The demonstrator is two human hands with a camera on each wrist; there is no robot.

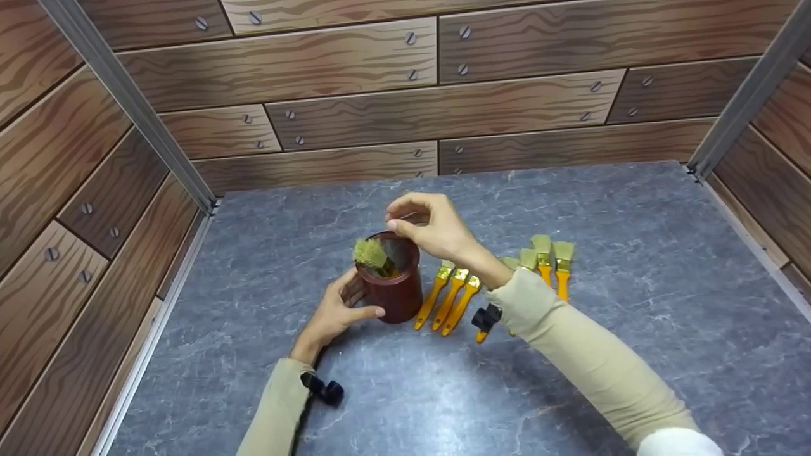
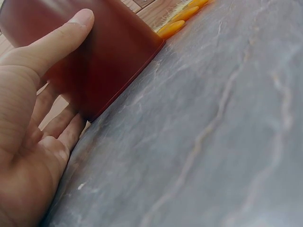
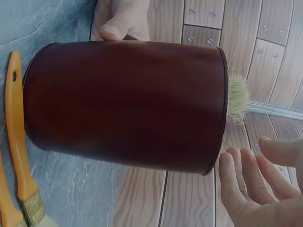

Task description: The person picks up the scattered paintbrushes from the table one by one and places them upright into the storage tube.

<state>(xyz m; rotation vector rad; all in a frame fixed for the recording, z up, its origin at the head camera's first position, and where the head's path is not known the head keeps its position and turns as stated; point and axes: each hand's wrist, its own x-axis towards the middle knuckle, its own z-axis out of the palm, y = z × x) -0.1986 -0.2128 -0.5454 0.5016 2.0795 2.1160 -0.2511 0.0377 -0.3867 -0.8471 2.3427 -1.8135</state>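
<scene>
A dark red cylindrical cup (image 1: 394, 292) stands upright on the table with a paintbrush in it. That brush's pale bristles (image 1: 370, 253) stick up over the rim at the left side. My left hand (image 1: 339, 310) holds the cup low on its left, the thumb (image 2: 61, 42) along the near wall and the other fingers round the far side. Over the cup's far right rim is my right hand (image 1: 437, 225), its fingers loosely bent and nothing between them. In the right wrist view, the fingertips (image 3: 227, 163) show right beside the rim.
Three paintbrushes (image 1: 451, 304) with orange handles lie just right of the cup, bristles pointing away. Further right are several more paintbrushes (image 1: 562, 269), partly hidden under my right forearm. Wood-patterned walls (image 1: 355, 69) enclose the grey marbled table (image 1: 266, 253) at the back and sides.
</scene>
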